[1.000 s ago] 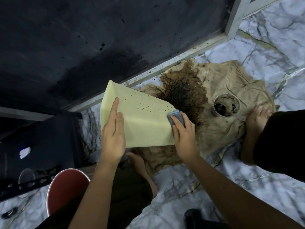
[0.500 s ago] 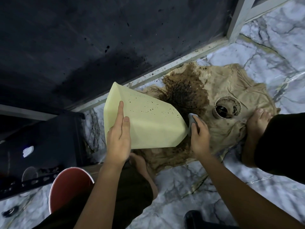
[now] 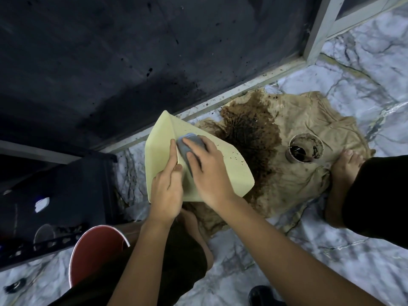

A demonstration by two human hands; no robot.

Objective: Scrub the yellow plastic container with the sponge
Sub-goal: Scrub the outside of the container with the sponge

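Observation:
The pale yellow plastic container (image 3: 225,164) lies tilted on its side above the floor, its upper face dotted with dark specks. My left hand (image 3: 166,191) grips its near left edge, fingers laid along the side. My right hand (image 3: 207,171) presses a grey-blue sponge (image 3: 187,142) onto the container's upper left face, near the far corner. Most of the sponge is covered by my fingers.
A beige cloth (image 3: 309,129) with a large dark brown stain lies on the marble floor (image 3: 331,250) under the container. A dirty round cup (image 3: 305,150) stands on it. My bare feet (image 3: 344,164) flank the cloth. A red stool (image 3: 97,252) and a black rack (image 3: 55,195) sit to the left.
My right hand has carried the sponge from the container's right end across to its upper left face. The container has turned slightly, and my left hand stays on its near edge.

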